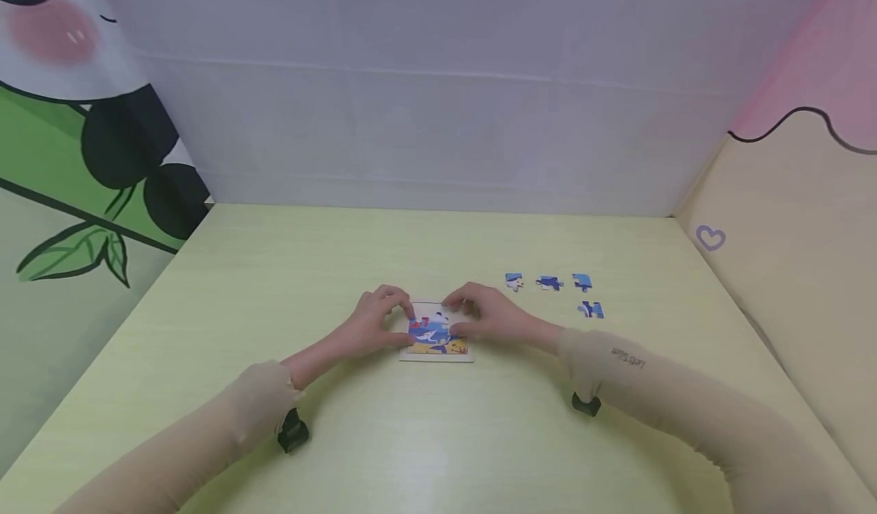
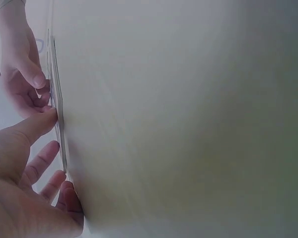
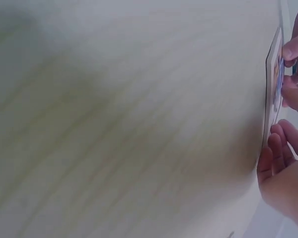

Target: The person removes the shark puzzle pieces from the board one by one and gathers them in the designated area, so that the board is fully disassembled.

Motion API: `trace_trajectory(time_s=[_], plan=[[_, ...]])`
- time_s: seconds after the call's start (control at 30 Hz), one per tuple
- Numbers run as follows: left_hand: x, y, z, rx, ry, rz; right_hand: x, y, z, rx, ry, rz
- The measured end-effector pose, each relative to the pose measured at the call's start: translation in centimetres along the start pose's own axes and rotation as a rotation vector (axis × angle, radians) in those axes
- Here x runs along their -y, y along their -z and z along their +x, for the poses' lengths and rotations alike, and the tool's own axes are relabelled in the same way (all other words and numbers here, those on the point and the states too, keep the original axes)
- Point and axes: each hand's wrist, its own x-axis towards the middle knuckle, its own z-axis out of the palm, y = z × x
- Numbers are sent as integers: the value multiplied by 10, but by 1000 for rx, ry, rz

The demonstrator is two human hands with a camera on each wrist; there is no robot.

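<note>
A small jigsaw puzzle board (image 1: 436, 358) with a pale rim lies mid-table, its lower part filled with blue and yellow sea-picture pieces and its upper part bare white. My left hand (image 1: 373, 320) is at the board's left side, thumb and forefinger apart with their tips on the left edge of the picture. From the other side my right hand (image 1: 489, 312) reaches over the right edge. Its thumb touches the picture's right part and its forefinger bends near the upper rim. In the left wrist view the board (image 2: 59, 106) shows edge-on between both hands.
Loose puzzle pieces lie on the table to the right: a white-and-blue piece (image 1: 514, 281), a dark blue piece (image 1: 550, 282), a light blue piece (image 1: 582, 282) and a blue-and-white piece (image 1: 591, 309). A grey-white cloth wall (image 1: 438, 141) stands behind, with printed panels at both sides.
</note>
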Motion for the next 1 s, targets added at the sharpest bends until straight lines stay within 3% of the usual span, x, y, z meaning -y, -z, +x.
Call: trace_trajectory(time_s=[0.63, 1.0], plan=[[1, -1, 0, -6, -10, -13, 12, -5, 8, 55, -86, 1], [1, -1, 1, -4, 6, -18, 14, -4, 12, 80, -93, 52]])
